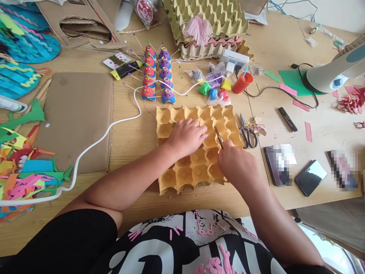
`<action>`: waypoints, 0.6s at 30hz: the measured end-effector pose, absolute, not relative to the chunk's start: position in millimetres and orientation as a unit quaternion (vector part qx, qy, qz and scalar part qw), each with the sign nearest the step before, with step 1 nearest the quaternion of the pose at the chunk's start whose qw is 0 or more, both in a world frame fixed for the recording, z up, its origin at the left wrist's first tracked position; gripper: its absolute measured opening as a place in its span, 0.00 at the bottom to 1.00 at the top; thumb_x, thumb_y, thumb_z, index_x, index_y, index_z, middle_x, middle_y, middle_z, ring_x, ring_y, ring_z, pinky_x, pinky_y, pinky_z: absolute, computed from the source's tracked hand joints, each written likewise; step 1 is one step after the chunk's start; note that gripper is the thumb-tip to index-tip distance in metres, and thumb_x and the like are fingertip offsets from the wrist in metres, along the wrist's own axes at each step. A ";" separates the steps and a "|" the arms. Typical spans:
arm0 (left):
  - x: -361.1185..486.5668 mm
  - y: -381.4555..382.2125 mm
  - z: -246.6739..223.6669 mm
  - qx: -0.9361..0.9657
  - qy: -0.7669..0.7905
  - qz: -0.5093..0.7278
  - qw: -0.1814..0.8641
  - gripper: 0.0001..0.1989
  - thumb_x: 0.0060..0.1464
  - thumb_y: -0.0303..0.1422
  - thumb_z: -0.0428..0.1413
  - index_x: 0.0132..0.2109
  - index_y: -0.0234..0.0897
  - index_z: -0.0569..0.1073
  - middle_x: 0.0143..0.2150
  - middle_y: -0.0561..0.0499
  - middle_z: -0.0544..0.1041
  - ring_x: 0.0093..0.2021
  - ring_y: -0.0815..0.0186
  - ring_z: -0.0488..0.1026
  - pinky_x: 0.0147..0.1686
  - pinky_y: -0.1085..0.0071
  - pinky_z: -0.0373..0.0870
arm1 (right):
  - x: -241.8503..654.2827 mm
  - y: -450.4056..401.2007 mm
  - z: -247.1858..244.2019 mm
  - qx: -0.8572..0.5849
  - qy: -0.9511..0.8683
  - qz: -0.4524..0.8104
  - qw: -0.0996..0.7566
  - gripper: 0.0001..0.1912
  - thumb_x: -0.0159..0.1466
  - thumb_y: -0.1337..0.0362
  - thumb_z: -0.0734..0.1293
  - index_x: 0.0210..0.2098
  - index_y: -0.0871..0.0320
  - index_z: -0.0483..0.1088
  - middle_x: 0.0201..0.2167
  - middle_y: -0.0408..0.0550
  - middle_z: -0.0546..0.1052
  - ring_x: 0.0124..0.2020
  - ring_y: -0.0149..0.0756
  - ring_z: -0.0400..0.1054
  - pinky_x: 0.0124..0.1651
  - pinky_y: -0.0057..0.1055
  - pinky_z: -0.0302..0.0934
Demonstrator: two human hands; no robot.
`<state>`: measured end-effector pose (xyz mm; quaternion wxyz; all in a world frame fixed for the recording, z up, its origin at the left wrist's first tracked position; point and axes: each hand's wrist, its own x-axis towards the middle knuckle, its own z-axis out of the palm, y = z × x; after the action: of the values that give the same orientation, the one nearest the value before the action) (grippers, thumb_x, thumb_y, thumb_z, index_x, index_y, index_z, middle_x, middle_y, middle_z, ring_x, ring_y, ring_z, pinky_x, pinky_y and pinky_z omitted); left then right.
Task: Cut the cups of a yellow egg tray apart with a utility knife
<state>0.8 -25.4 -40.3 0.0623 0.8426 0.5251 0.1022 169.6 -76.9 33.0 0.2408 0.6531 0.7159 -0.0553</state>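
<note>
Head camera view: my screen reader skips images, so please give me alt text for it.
A person's left hand presses flat on a yellow egg tray on a wooden table while the right hand holds a thin blade to its cups. Scissors, phones and coloured paper scraps lie around.

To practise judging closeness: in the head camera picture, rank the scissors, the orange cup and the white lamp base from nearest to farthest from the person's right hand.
From the right hand, which holds a thin blade over the egg tray:
1. Scissors, just right of the tray.
2. Orange cup, beyond the tray's far right corner.
3. White lamp base, far right on the table.
</note>
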 end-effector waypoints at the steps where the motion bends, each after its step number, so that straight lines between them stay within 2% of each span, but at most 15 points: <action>1: 0.9 -25.2 -40.4 0.842 0.525 0.103 0.065 0.12 0.72 0.41 0.54 0.47 0.41 0.79 0.46 0.44 0.80 0.51 0.51 0.76 0.45 0.59 0.67 | 170.2 -80.8 35.7 0.658 0.708 -0.059 0.250 0.16 0.75 0.68 0.53 0.49 0.63 0.70 0.27 0.53 0.79 0.32 0.45 0.81 0.26 0.31 0.54; 4: 1.0 -24.7 -40.8 0.843 0.524 0.103 0.070 0.12 0.72 0.41 0.54 0.47 0.41 0.79 0.47 0.44 0.80 0.51 0.51 0.76 0.46 0.59 0.67 | 171.4 -86.4 40.5 0.664 0.696 -0.066 0.265 0.16 0.77 0.65 0.52 0.51 0.63 0.69 0.25 0.52 0.79 0.32 0.45 0.81 0.26 0.31 0.53; 14: 0.7 -26.0 -39.9 0.846 0.522 0.093 0.061 0.12 0.73 0.41 0.53 0.48 0.41 0.79 0.47 0.44 0.79 0.52 0.51 0.75 0.47 0.58 0.67 | 184.7 -70.4 37.2 0.658 0.704 -0.102 0.247 0.16 0.76 0.63 0.52 0.50 0.60 0.69 0.32 0.52 0.82 0.36 0.44 0.81 0.28 0.33 0.49; 18: 0.9 -25.3 -40.6 0.845 0.523 0.090 0.064 0.12 0.73 0.41 0.53 0.48 0.41 0.79 0.47 0.44 0.79 0.52 0.51 0.75 0.47 0.58 0.67 | 176.8 -70.0 34.3 0.669 0.695 -0.093 0.246 0.16 0.76 0.65 0.52 0.51 0.62 0.69 0.31 0.54 0.82 0.36 0.44 0.81 0.28 0.32 0.51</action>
<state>0.9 -25.3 -40.6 0.0636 0.8450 0.5233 0.0903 176.8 -70.0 34.3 0.2465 0.6693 0.6947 -0.0933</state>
